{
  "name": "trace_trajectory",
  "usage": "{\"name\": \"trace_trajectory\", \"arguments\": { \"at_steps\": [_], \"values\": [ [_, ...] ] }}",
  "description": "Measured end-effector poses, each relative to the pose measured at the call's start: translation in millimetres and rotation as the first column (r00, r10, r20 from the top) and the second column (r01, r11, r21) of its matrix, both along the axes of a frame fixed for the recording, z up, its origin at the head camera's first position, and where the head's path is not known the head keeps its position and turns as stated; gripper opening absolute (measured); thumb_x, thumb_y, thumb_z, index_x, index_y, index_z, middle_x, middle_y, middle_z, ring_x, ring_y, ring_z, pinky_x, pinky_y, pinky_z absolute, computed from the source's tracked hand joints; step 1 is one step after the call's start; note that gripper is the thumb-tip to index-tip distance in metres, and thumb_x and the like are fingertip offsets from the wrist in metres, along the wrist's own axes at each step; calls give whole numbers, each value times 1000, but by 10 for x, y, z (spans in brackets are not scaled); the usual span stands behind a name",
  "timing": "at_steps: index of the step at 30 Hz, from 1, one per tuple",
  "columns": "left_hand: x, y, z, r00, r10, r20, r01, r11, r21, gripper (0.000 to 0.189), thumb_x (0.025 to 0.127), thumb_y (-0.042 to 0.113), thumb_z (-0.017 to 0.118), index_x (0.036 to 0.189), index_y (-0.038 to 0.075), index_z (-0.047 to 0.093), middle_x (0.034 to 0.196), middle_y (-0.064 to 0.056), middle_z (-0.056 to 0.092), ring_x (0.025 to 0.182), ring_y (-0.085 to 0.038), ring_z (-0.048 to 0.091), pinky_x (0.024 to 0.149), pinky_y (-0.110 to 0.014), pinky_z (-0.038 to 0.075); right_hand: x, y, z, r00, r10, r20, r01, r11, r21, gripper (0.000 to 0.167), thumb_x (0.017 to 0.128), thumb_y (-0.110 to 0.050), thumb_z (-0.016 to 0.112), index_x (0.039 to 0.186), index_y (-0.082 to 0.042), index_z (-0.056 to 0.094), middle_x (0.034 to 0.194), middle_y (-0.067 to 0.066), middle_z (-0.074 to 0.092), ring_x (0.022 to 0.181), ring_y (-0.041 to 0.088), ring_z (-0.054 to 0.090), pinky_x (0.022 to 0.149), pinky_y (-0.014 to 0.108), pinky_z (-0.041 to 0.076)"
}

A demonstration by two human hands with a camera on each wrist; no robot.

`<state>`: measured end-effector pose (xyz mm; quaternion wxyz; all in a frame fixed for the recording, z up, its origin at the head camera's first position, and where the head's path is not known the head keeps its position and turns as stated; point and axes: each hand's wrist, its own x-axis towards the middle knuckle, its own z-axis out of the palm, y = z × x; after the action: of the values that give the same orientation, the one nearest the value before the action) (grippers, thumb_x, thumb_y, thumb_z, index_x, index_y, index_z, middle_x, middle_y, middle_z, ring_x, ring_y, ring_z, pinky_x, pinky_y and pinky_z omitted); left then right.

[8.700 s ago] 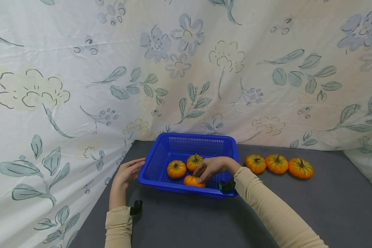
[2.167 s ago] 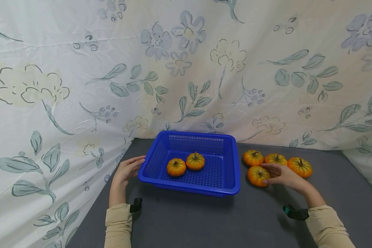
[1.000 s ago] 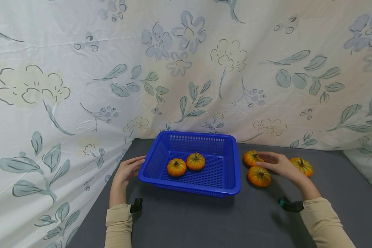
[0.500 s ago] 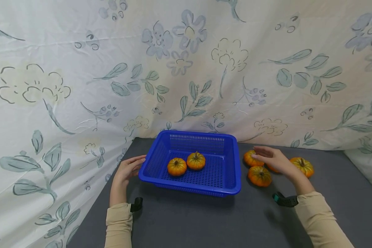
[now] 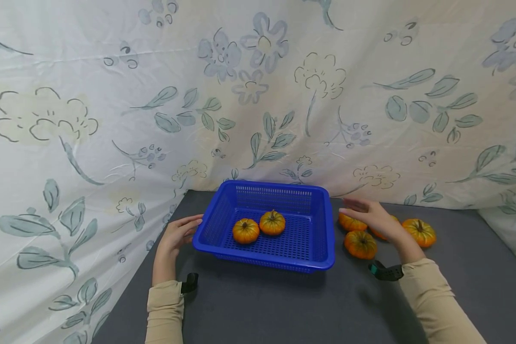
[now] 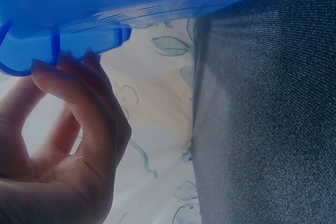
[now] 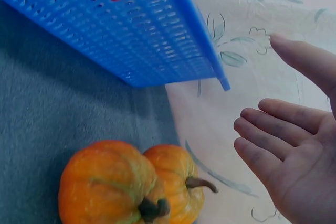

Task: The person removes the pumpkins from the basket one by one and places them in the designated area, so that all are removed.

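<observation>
The right hand (image 5: pixel 369 215), spread wide and holding nothing, is the nearer hand to the four loose pumpkins (image 5: pixel 361 245), which lie below it and to its right. The basket (image 5: pixel 264 258) lies to its left, long axis running crosswise; the left hand (image 5: pixel 176 235), fingers loosely bent, touches the rim.

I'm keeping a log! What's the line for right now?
left hand: touching blue basket | right hand: empty, above table | in basket: two pumpkins | on table: four pumpkins
</observation>
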<state>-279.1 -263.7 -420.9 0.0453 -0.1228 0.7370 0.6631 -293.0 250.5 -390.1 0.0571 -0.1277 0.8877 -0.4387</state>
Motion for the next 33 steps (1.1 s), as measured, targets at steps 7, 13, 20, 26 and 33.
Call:
{"name": "trace_trajectory", "arguments": {
  "at_steps": [7, 13, 20, 26, 33],
  "values": [
    [-27, -26, -50, 1000, 0, -7, 0, 1000, -3, 52, 90, 28, 72, 135, 5, 59, 97, 12, 71, 83, -7, 69, 76, -28, 55, -40, -99, 49, 1000, 7, 2, -7, 1000, -6, 77, 95, -50, 57, 151, -3, 33, 153, 25, 37, 140, 47, 35, 108, 61, 34],
    [-53, -51, -107, 1000, 11, -6, -11, 1000, -13, 54, 88, 31, 73, 135, 7, 59, 99, 11, 71, 84, -7, 69, 74, -27, 55, -60, -187, 98, 1000, 25, 14, -24, 999, -24, 77, 95, -50, 57, 152, -4, 31, 154, 23, 34, 142, 45, 32, 110, 60, 33],
    [57, 11, 55, 1000, -10, -5, 10, 1000, -6, 50, 91, 24, 70, 135, 3, 58, 96, 10, 71, 84, -7, 69, 74, -27, 54, -122, -313, 135, 1000, 5, 14, -5, 1000, -26, 83, 91, -54, 61, 151, -4, 32, 155, 20, 35, 144, 43, 32, 110, 59, 34],
    [20, -19, 1, 1000, -11, -8, 11, 1000, -6, 52, 90, 27, 71, 135, 5, 58, 97, 11, 71, 84, -6, 69, 74, -26, 54, -196, -429, 142, 1000, 15, 8, -15, 999, -47, 82, 89, -55, 63, 151, -8, 35, 156, 15, 36, 145, 39, 31, 112, 57, 32],
    [-51, -72, -114, 1000, -4, -18, 3, 1000, -22, 56, 87, 34, 74, 135, 8, 59, 99, 12, 71, 85, -6, 69, 75, -26, 54, -224, -614, 204, 1000, 20, 13, -19, 997, -71, 78, 92, -49, 63, 151, -7, 33, 156, 16, 35, 146, 39, 30, 113, 57, 31]
  ]
}}
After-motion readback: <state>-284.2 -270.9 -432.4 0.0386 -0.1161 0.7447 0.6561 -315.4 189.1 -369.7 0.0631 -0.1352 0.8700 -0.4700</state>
